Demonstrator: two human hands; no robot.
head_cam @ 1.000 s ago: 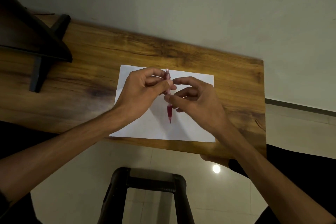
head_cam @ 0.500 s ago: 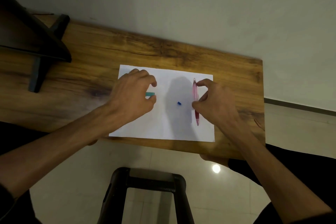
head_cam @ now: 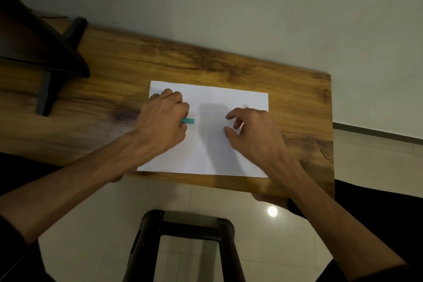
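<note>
Nearest me: black stool frame (head_cam: 187, 236) on pale floor tiles (head_cam: 91, 224), with a lamp glare spot (head_cam: 272, 211) to its right. It sits below the table edge and both forearms pass either side of it, so nothing blocks them.

Wooden table (head_cam: 229, 62): the near edge runs just behind the stool, the right edge is square, and there's a bare strip of wood right of the paper.

White sheet of paper (head_cam: 206, 155) lies flat, its near edge just short of the table's near edge.

Left hand (head_cam: 162, 126) is down on the left half of the sheet, fingers curled, pinching a teal piece (head_cam: 188, 121). The short end of that piece sticks out toward the middle, low over the paper; I can't tell whether it touches.

Right hand (head_cam: 254, 135) is over the right half, thumb and forefinger apart, other fingers loosely curled. No grip on anything that I can see. It's motion-blurred. There's a faint pink smear (head_cam: 246, 106) just beyond it, too blurred to identify.

There's a paper gap between the hands, in shadow.

Far left: a dark panel on a black stand (head_cam: 45, 89), well apart from the sheet. It eats the left of the table.

Behind that, a plain grey wall (head_cam: 229, 7) meets the table's far edge.
</note>
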